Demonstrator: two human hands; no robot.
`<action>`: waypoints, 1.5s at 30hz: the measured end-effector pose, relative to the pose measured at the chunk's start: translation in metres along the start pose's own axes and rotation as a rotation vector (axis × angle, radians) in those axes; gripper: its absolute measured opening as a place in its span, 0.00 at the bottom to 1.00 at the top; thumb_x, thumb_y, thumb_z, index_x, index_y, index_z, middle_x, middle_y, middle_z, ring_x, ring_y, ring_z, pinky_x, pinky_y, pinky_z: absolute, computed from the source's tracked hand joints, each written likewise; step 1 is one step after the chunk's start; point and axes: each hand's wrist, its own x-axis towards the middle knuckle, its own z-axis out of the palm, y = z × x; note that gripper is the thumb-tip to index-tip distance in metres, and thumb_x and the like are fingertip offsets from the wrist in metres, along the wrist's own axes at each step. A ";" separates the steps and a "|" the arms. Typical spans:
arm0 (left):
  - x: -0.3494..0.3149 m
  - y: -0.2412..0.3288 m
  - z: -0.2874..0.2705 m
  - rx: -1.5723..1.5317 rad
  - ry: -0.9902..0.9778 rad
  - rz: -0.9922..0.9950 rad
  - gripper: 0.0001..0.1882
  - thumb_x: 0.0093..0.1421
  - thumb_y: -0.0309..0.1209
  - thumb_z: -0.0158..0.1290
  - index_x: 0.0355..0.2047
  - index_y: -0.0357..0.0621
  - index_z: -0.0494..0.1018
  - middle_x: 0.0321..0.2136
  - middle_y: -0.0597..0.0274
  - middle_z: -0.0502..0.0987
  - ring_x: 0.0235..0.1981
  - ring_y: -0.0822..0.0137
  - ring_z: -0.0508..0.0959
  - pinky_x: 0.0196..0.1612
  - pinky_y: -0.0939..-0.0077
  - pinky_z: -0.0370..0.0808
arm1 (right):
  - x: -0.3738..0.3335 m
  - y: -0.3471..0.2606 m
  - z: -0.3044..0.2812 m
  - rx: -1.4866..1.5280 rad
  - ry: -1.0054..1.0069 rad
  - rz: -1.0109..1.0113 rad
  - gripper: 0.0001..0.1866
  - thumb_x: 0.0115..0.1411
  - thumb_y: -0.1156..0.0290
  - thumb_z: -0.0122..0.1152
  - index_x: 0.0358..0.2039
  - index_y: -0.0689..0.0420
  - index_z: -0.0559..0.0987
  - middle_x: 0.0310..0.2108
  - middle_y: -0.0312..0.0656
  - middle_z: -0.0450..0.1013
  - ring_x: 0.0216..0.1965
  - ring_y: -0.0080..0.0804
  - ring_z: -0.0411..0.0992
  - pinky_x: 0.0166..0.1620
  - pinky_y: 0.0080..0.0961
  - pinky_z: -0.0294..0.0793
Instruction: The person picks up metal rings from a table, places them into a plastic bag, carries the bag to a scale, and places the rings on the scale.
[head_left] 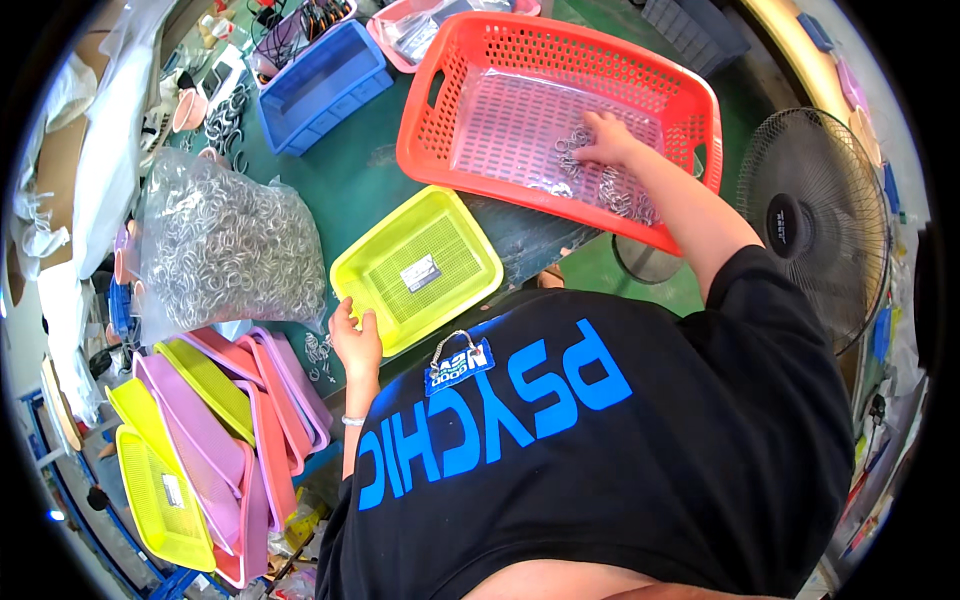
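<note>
My right hand (608, 140) reaches into a large red perforated basket (560, 208). Its fingers are spread, with the fingertips at a small heap of silvery metal rings (570, 145). More rings (622, 192) lie nearer the basket's front edge, on a clear plastic sheet (500, 130) lining the bottom. My left hand (357, 342) is at the near left corner of a yellow-green basket (465, 295), the rim between thumb and fingers. That basket holds only a small label (420, 273) on its mesh floor.
A bulging clear bag of metal rings (235, 245) stands on the green table (365, 210) at left. Below it are nested purple, pink and yellow-green baskets (205, 430). A blue bin (325, 85) sits at the back, a caged fan (815, 220) at right.
</note>
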 end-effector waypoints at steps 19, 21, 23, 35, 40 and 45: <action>-0.021 0.051 0.020 -0.096 -0.143 0.015 0.19 0.49 0.29 0.51 0.42 0.35 0.66 0.39 0.53 0.69 0.32 0.68 0.72 0.37 0.75 0.68 | -0.039 -0.014 -0.022 -0.331 -0.405 -0.257 0.44 0.32 0.63 0.68 0.53 0.40 0.60 0.55 0.45 0.51 0.51 0.52 0.55 0.49 0.44 0.63; -0.021 0.049 0.023 -0.133 -0.162 0.057 0.17 0.49 0.28 0.51 0.40 0.37 0.68 0.37 0.55 0.68 0.32 0.66 0.70 0.28 0.78 0.70 | -0.051 -0.014 -0.022 -0.400 -0.422 -0.321 0.55 0.25 0.62 0.72 0.57 0.36 0.52 0.57 0.46 0.44 0.52 0.55 0.53 0.50 0.45 0.63; -0.023 0.054 0.024 -0.143 -0.162 0.066 0.17 0.49 0.28 0.51 0.40 0.37 0.68 0.37 0.55 0.68 0.32 0.67 0.70 0.28 0.79 0.70 | -0.053 -0.012 -0.020 -0.428 -0.395 -0.364 0.53 0.26 0.65 0.71 0.56 0.37 0.54 0.56 0.45 0.46 0.51 0.55 0.54 0.49 0.44 0.63; -0.021 0.067 0.029 -0.175 -0.221 0.098 0.16 0.50 0.28 0.52 0.39 0.36 0.68 0.36 0.55 0.69 0.31 0.70 0.71 0.27 0.79 0.69 | -0.029 -0.016 -0.010 -0.136 -0.175 -0.272 0.36 0.36 0.71 0.60 0.50 0.40 0.63 0.46 0.47 0.59 0.43 0.50 0.63 0.45 0.38 0.67; -0.019 0.080 0.032 -0.208 -0.259 0.115 0.15 0.50 0.28 0.52 0.39 0.36 0.68 0.36 0.57 0.69 0.30 0.71 0.72 0.27 0.80 0.69 | -0.027 -0.021 -0.011 -0.178 -0.156 -0.264 0.32 0.39 0.73 0.56 0.50 0.43 0.63 0.45 0.48 0.60 0.41 0.49 0.64 0.44 0.38 0.67; -0.020 0.080 0.030 -0.182 -0.296 0.104 0.16 0.49 0.28 0.52 0.39 0.37 0.69 0.36 0.56 0.69 0.29 0.70 0.72 0.28 0.79 0.69 | -0.016 -0.018 -0.002 -0.159 -0.017 -0.127 0.32 0.42 0.73 0.55 0.51 0.43 0.62 0.48 0.47 0.58 0.45 0.49 0.63 0.44 0.39 0.67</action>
